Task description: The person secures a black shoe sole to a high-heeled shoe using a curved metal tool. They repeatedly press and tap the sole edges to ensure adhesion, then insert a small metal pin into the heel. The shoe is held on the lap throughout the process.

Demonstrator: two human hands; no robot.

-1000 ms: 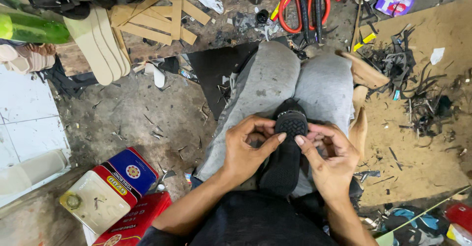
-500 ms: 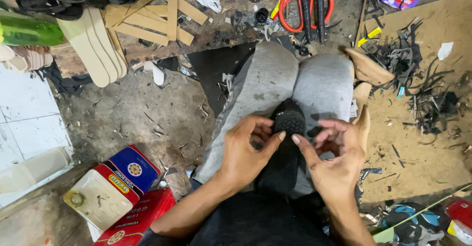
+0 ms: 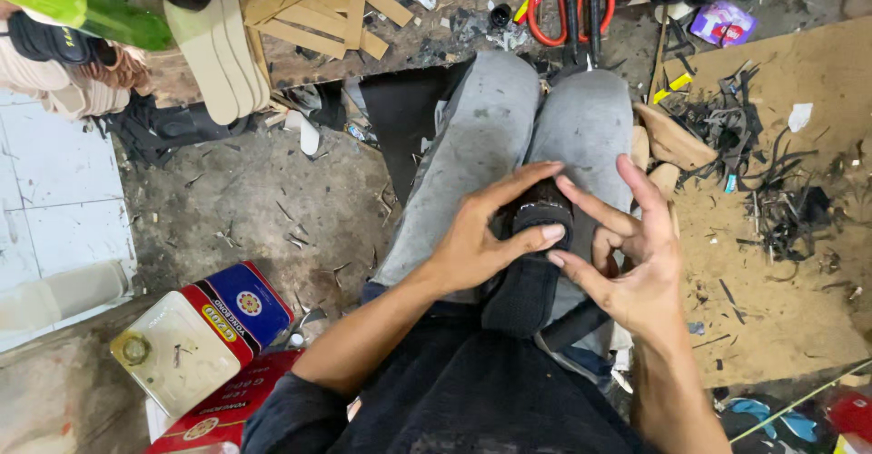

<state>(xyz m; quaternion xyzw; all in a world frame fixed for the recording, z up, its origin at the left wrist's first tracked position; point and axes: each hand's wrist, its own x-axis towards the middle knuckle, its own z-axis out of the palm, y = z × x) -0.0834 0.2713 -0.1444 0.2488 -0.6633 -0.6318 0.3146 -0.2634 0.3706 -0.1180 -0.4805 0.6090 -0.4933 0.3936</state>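
Head view: black shoe sole point(image 3: 527, 277) lies on the lap, long axis twelve to six o'clock, left hand point(image 3: 472, 245) pinching its far end, right hand point(image 3: 631, 263) at three o'clock, fingers point(image 3: 590, 204) spread wide, touching.

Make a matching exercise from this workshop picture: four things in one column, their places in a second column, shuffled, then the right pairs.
Things:
1. black shoe part
2. red-handled scissors
3. rectangular tin can
4. pale insoles

Places:
A. top centre, beyond the knees
B. lower left, on the floor
C. on the lap, between the left hand and right hand
D. upper left, leaning in a stack

Pairs: 1-C, 2-A, 3-B, 4-D
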